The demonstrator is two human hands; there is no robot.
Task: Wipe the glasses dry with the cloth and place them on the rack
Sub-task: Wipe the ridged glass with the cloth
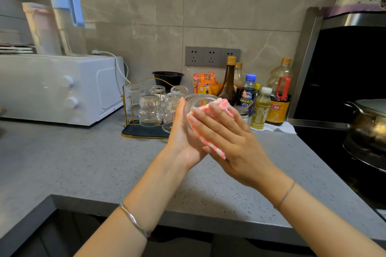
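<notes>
Glass [201, 100] sat squeezed between my two hands, up in the air over the grey counter [94, 162], just in front of the rack [144, 131]. My left hand [183, 133] was flat against its left side, with the fingers straight and pointing up. My right hand [231, 142] lay on the other side with the pink and white cloth [223, 104] under it. Its fingers were spread out and nearly straight, pressing the cloth onto the glass.

The glass was tipped over, not standing. Its long way ran from my palms up and away toward the wall [146, 27], and one round end pointed that way. I could not tell if that end was the mouth or the bottom. Most of the glass was hidden by my hands and the cloth, and only that round end stuck out. My right thumb was hidden too. A silver bangle [133, 220] was on my left wrist and a thin string band [286, 194] was on my right wrist.

The rack was gold wire with a dark tray, and it stood on the counter just behind my left hand. Other glasses [150, 110] stood on it upside down. One of them was partly hidden behind my left hand. To the right of the rack stood a bunch of bottles [228, 83], close together. A black bowl [168, 77] sat behind the rack by the wall. A white oven [62, 89] stood to the left, all blurry. A metal pot [367, 129] on the right was cut off by the edge.
</notes>
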